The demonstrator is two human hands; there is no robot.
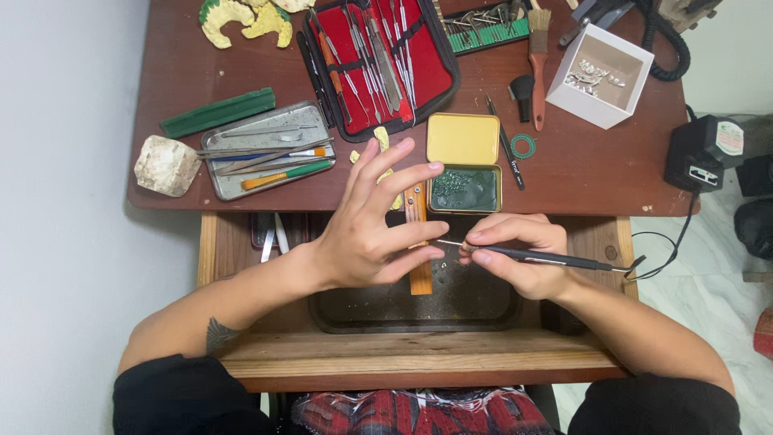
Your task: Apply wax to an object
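Note:
My left hand [374, 221] hovers over a wooden peg [419, 242] with its fingers spread apart, fingertips close to a thin metal tip. My right hand [515, 254] grips a slim black corded tool [539, 257] like a pen, its metal tip pointing left toward my left fingers. Whether my left hand pinches something small is hidden. Just beyond both hands sits an open yellow tin [465, 169] holding dark green wax. Below the hands lies a dark tray [483, 310] set in a pulled-out wooden drawer.
On the brown desk lie a red-lined case of metal instruments [378, 60], a metal tray of tools [270, 149], a green bar [217, 113], a white stone block [165, 165], yellow dental casts [241, 18], a brush [538, 56], a white box [600, 76] and a black power unit [700, 153].

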